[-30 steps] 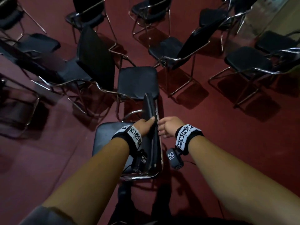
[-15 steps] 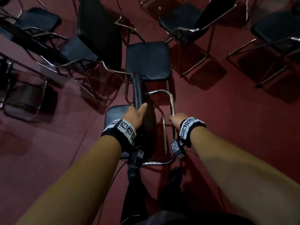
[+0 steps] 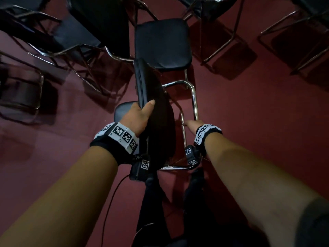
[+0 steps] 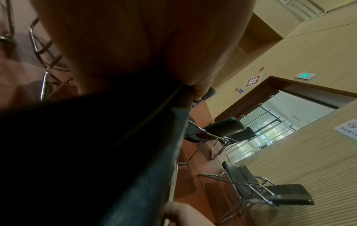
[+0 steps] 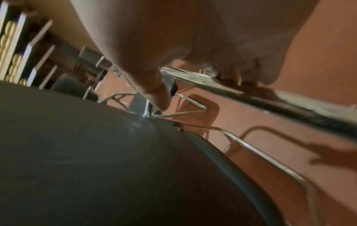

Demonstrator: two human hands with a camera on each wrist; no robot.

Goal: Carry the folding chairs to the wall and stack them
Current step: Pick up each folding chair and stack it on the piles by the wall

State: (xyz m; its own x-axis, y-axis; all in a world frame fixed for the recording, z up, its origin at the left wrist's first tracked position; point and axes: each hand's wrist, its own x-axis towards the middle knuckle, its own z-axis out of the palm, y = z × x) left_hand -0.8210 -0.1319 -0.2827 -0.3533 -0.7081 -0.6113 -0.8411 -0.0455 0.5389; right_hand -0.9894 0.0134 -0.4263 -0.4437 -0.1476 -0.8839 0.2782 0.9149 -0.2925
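While left hand (image 3: 140, 116) clamps padded backrest (image 3: 151, 97) and right hand (image 3: 193, 124) curls round chrome leg frame (image 3: 194, 97), folding chair half collapsed; next: squeeze flat, lift clear of open chair (image 3: 162, 43), carry to wall.

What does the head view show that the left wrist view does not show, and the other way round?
Only the head view shows both hands together: the left hand grips the chair's black pad, and the right hand grips its chrome frame. It also shows an open chair just ahead.

Only the left wrist view shows the walls: a glass doorway, a green exit sign and open chairs along a ribbed wall.

Both show the held pad, the left hand and the red floor.
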